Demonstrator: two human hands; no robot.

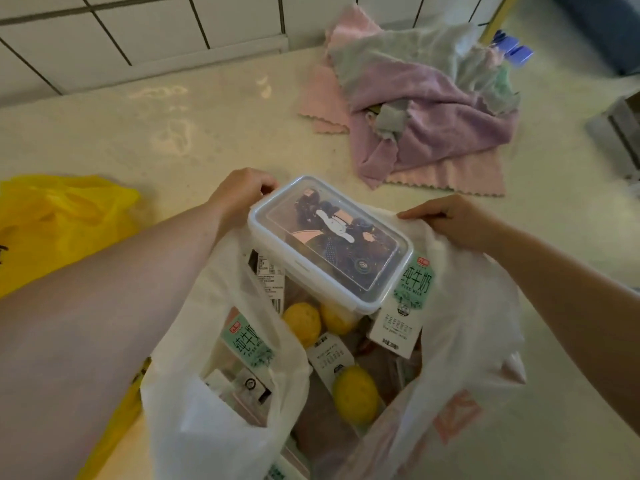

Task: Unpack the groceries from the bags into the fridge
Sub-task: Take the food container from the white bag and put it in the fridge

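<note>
A white plastic bag (460, 306) stands wide on the counter in front of me. My left hand (242, 195) grips the far left corner of a clear lidded container (330, 242) with dark contents, held above the bag's mouth. My right hand (450, 220) pinches the bag's right rim and holds it apart. Inside lie milk cartons (405, 306) with green labels, a second carton (247, 342) at the left, and three lemons (355, 394). No fridge is in view.
A yellow plastic bag (59, 223) lies at the left. Crumpled pink, purple and grey cloths (426, 109) sit at the back right of the pale counter (173, 133). A white tiled wall (138, 26) rises behind. Blue clips (512, 46) lie near the far right edge.
</note>
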